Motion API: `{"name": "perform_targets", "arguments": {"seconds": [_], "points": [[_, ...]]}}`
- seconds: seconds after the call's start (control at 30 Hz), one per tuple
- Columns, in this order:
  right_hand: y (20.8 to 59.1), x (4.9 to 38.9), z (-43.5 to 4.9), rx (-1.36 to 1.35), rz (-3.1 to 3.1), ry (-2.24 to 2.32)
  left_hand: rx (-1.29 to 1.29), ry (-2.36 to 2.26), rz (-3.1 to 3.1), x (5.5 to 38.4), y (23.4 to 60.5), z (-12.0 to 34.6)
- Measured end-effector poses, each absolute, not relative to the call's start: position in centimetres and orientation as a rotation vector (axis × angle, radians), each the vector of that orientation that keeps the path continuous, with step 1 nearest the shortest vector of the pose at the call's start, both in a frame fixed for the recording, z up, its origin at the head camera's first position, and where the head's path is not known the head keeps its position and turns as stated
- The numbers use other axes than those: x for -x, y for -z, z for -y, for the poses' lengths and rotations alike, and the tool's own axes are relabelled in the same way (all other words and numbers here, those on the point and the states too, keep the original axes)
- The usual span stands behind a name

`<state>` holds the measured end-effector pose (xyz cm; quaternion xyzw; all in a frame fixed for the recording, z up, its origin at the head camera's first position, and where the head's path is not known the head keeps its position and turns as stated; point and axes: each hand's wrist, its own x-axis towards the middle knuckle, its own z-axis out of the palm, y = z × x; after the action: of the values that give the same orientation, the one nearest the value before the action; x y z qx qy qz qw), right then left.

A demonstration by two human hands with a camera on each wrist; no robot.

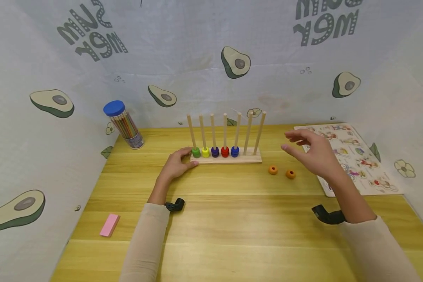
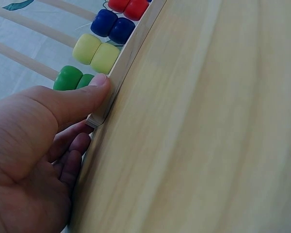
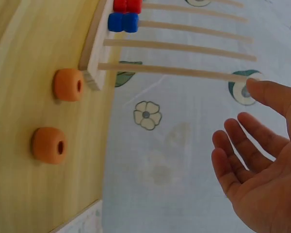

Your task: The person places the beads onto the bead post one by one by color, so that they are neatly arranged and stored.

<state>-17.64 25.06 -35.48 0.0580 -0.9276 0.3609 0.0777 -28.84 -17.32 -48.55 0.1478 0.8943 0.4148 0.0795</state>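
A wooden peg rack (image 1: pixel 248 159) stands upright at the back of the table. Its left pegs carry a pair each of green beads (image 1: pixel 196 152), yellow beads (image 1: pixel 205 152), dark blue or purple beads (image 1: pixel 215 151), red beads (image 1: pixel 225 151) and blue beads (image 1: pixel 235 151); the two rightmost pegs are bare. My left hand (image 1: pixel 176 165) holds the left end of the base, thumb along its front. Two orange beads lie on the table right of the rack, one (image 1: pixel 273 170) nearer to it, the other (image 1: pixel 290 174) further right. Over them my right hand (image 1: pixel 313 152) hovers with relaxed, parted fingers, holding nothing.
At the back left stands a jar of coloured sticks (image 1: pixel 125 124) with a blue lid. A pink block (image 1: pixel 109 225) lies on the table's left side. The picture board (image 1: pixel 359 160) lies at the right, partly behind my right hand. A patterned cloth (image 1: pixel 197 35) hangs behind.
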Motion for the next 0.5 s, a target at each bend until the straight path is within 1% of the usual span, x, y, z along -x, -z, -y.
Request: {"name": "perform_targets", "arguments": {"seconds": [0.27,0.5], "points": [[39.5,15.9,-27.5,-0.148,2.869,-1.068,-0.457,-1.246,-2.677,28.7,48.5,17.3],[41.8,15.1,-28.7,-0.107,2.931,-1.109,-0.441,-1.245,-2.681,28.7,48.5,17.2]]}}
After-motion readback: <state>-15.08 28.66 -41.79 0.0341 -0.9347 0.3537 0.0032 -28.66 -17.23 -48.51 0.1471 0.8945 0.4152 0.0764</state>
